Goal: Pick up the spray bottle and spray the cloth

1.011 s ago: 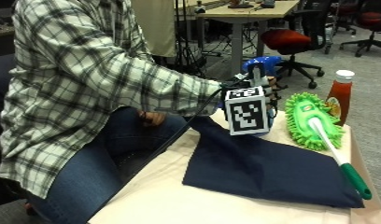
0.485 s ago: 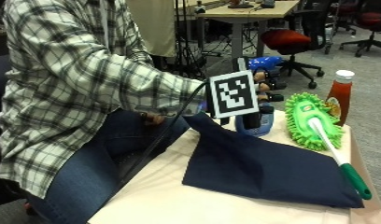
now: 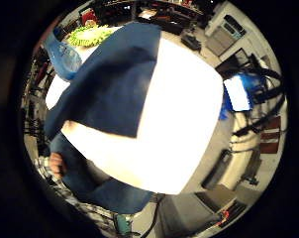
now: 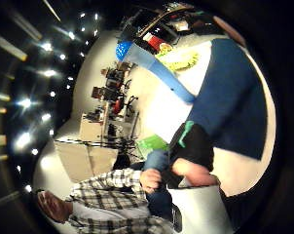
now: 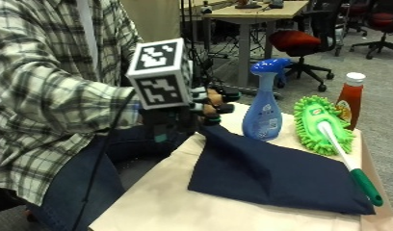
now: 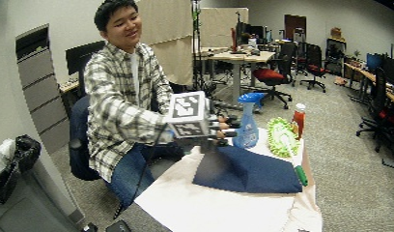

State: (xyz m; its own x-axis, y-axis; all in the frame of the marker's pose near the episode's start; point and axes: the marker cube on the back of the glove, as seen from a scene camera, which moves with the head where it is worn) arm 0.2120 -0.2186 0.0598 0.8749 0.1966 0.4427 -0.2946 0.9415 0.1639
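Office desks and swivel chairs fill the background, and in front stands the table (image 5: pixel 184 197) with a pale cover. Going from left to right, I first see my gloved right hand (image 5: pixel 203 108), raised above the near corner of the table. Its fingers are curled and they pinch one corner of the cloth (image 5: pixel 273 175), so this corner is lifted while the rest of the dark blue cloth lies flat on the table. I do not see the bare hand doing any work.

Just behind the cloth stands the bottle (image 5: pixel 264 103), blue, upright, with the trigger head on top. It is near my hand but apart from it; nothing holds it. Further right lies the green duster (image 5: pixel 321 125), with its handle over the edge of the cloth, and behind it a red sauce bottle (image 5: pixel 350 98).

I judge that the bottle is not yet picked up. The risk I see is this: if I pull the cloth higher, it can drag against the base of the bottle and tip it, or move the duster. Also, my hand must let go of the cloth before it can take the bottle, otherwise the reach would knock it over.
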